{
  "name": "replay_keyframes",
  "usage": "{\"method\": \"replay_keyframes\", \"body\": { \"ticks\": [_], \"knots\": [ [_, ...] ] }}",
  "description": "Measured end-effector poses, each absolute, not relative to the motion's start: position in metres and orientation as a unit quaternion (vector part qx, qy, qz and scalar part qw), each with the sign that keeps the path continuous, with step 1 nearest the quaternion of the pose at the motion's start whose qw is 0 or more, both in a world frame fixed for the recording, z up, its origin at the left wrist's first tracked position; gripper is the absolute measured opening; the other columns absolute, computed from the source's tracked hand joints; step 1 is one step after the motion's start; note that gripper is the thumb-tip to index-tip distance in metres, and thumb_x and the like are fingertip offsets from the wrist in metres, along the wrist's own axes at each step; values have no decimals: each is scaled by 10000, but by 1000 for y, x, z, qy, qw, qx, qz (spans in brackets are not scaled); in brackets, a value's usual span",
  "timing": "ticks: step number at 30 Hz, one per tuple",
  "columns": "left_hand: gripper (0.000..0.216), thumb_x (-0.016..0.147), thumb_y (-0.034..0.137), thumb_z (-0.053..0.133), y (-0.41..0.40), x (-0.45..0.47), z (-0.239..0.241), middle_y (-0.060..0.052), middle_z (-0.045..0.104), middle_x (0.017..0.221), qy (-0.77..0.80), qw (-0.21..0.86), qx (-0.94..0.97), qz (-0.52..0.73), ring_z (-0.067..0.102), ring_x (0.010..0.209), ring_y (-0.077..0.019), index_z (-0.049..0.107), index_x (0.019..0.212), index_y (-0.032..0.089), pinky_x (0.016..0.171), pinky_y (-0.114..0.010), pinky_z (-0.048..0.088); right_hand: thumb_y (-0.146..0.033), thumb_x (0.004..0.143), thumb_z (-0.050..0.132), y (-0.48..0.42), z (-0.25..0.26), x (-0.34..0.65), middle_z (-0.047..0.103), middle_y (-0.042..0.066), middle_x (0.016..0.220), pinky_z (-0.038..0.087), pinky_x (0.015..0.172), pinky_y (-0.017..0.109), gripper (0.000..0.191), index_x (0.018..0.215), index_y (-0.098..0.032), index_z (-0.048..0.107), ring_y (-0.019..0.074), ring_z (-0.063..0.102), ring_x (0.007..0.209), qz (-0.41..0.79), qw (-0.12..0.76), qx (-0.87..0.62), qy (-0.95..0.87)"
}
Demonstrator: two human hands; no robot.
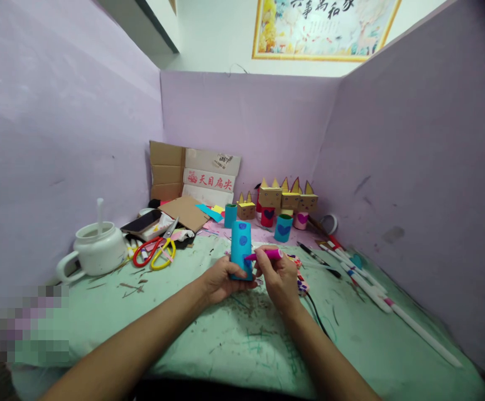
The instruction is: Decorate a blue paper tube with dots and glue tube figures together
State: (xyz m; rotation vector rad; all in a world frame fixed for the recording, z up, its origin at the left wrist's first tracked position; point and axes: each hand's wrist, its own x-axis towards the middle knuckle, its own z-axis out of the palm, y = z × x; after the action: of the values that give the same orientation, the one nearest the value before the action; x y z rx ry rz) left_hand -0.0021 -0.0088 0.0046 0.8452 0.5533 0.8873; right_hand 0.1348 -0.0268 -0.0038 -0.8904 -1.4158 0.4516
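My left hand [224, 278] is wrapped round the lower part of a blue paper tube [241, 236], which stands nearly upright above the table. Dark blue spots run in a column down the tube's front. Between the fingers of my right hand [279, 275] is a magenta marker pen [272, 254]; its tip meets the tube low on the front, where a dark blue patch shows. Behind my right wrist, partly hidden, lies a colourful patterned item [302, 283] with a black cord.
Left stand a white mug [100, 250], scissors [158, 250] and a phone [142, 221]. Behind are folded cardboard [209, 175], a short blue tube [230, 216] and cardboard cat-head figures [269, 197] on coloured tubes. White sticks [370, 289] lie right. Lilac walls enclose the green-covered table [209, 345].
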Motion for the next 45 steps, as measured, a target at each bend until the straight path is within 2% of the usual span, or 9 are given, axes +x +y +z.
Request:
{"method": "replay_keyframes", "body": {
  "ticks": [13, 34, 45],
  "knots": [
    [333, 505, 14, 626, -9, -3, 2, -36, 670, 732, 242, 782, 403, 409, 601, 693, -169, 687, 812, 129, 702, -339, 501, -397, 886, 587, -26, -4, 136, 644, 2, 607, 468, 495, 263, 233, 822, -185, 660, 145, 571, 493, 204, 647, -376, -631],
    [345, 515, 2, 611, -8, -3, 0, -45, 658, 750, 243, 784, 400, 408, 593, 737, -184, 694, 824, 129, 760, -367, 480, -393, 881, 589, -27, -5, 136, 638, -1, 586, 472, 505, 268, 230, 792, -196, 666, 151, 576, 492, 185, 640, -381, -640],
    [341, 498, 16, 631, -8, -2, 3, -47, 669, 740, 249, 781, 396, 414, 595, 721, -180, 698, 812, 130, 730, -358, 490, -371, 881, 591, -27, -5, 136, 656, 3, 616, 480, 512, 264, 206, 815, -189, 662, 148, 587, 505, 184, 641, -380, -641]
  ]
}}
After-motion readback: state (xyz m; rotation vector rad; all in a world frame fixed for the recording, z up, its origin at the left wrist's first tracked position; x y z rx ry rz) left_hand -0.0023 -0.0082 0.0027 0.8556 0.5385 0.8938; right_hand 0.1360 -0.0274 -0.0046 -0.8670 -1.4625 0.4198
